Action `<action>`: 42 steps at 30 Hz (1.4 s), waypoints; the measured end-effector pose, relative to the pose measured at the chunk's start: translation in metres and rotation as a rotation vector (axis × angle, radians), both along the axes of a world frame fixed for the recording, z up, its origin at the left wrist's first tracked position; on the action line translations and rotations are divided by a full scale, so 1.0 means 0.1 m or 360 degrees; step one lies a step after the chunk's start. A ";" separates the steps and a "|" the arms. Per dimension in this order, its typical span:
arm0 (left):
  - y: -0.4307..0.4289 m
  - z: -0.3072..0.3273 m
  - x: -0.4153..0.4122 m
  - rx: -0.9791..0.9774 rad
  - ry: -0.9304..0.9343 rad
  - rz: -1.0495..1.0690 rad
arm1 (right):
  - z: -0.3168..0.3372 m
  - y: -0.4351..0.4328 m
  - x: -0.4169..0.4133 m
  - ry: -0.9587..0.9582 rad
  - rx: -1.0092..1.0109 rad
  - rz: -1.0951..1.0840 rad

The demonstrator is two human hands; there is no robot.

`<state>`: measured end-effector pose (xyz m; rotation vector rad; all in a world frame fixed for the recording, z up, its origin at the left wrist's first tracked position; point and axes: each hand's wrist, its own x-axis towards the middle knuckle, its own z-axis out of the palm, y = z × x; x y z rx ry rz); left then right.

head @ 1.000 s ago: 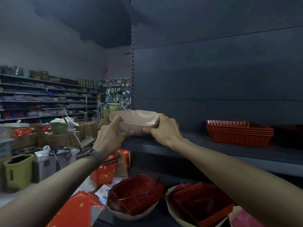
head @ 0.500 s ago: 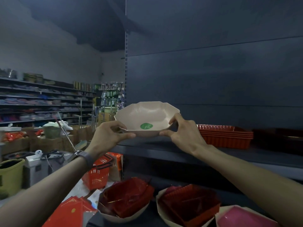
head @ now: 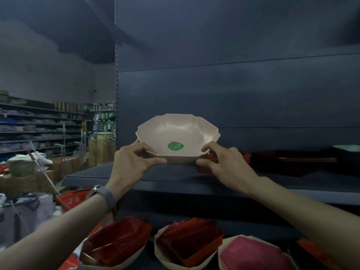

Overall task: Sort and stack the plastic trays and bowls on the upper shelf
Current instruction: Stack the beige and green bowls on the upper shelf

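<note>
Head view: upper shelf carries stacked red trays; below, three lower bowls hold red trays, red trays, something pink; beige bowl, holding only a green sticker, tilts over the shelf front; left hand and right hand fingers clamped on its rim.

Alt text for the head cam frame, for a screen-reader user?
A left hand and right hand grip a beige scalloped bowl by its near rim, tilted toward the camera over the upper shelf, a green sticker inside it. Red trays sit on the shelf behind the right hand; below, more bowls hold red items.
</note>
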<state>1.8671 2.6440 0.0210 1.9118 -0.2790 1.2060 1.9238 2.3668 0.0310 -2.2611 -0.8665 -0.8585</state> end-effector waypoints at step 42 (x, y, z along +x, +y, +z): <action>-4.73 0.77 1.34 0.0037 0.0069 -0.1120 | 0.44 -4.70 -0.37 -0.0312 0.0202 -0.0885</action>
